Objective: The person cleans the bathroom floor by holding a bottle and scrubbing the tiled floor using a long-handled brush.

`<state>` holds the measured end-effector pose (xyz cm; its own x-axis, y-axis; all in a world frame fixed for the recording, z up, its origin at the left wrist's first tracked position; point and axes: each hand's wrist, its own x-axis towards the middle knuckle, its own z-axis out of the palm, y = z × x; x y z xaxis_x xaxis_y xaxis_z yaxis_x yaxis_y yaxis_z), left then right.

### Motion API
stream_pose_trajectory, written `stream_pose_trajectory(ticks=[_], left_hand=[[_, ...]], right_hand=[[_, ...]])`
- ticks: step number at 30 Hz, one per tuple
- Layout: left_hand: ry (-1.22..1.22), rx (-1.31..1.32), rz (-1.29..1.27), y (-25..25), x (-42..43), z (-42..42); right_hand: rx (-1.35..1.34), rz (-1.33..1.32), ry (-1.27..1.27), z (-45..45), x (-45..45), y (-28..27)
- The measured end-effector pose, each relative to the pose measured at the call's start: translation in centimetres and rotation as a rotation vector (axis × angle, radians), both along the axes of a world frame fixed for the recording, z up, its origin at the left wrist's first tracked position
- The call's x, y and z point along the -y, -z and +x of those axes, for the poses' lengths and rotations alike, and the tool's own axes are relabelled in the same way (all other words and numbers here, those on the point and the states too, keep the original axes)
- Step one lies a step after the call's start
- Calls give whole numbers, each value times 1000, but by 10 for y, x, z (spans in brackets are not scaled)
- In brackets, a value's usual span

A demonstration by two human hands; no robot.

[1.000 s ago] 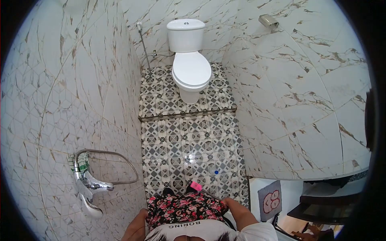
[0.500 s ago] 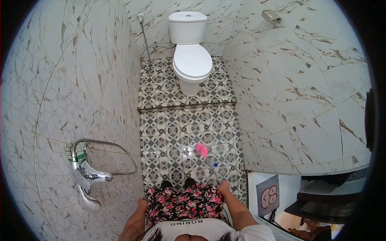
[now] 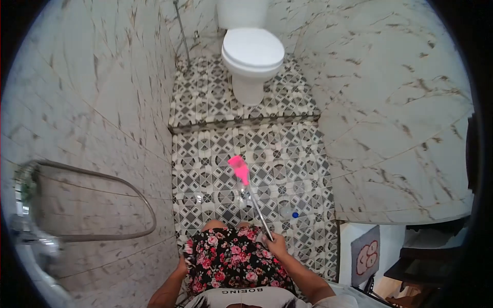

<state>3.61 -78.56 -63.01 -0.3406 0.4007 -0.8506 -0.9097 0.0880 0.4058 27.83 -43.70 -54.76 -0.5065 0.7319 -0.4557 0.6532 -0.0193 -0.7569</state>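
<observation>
From my end of the head cam I'm placing everything off the toilet point(image 3: 253, 49), sides as seen facing it. I've the person's R hand point(image 3: 276, 245) out in front of the toilet, slightly R of its line, fingers wrapped round the grip end of a pink-headed tool point(image 3: 241, 173). Its thin silvery shaft runs fwd & L from the fist, so the pink end sits btwn the person & the toilet, on the near side of the step point(image 3: 241, 124) under the toilet. I can't tell if that end touches the tiled floor point(image 3: 205, 149) or hangs just over it.

The L hand point(image 3: 181, 267) is farther from the toilet, off to its L, at the edge of the floral skirt point(image 3: 241, 256). Fingers mostly hidden, so I can't tell if they pinch cloth or just rest.

Text I can read: 1 word, "BORING", dark caps on the white shirt point(image 3: 210, 299), upside down to the cam, well in front of the toilet. Far R & in front of the toilet: grey mat point(image 3: 365, 259) w/ reddish rounded shapes; can't tell if letters or pattern.

Also 1 small blue round thing point(image 3: 295, 215), front-R of the toilet, near the R hand. Spray hose point(image 3: 183, 33) L of the toilet. Shower mixer point(image 3: 41, 241), blurred, w/ looped hose point(image 3: 123, 180), far L & well in front of the toilet.
</observation>
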Motion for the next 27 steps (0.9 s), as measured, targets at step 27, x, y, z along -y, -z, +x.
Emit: stream_pose_trajectory(ticks=[27], left_hand=[[719, -1520, -672, 290, -96, -122]], right_hand=[[17, 300, -73, -119, -126, 312]])
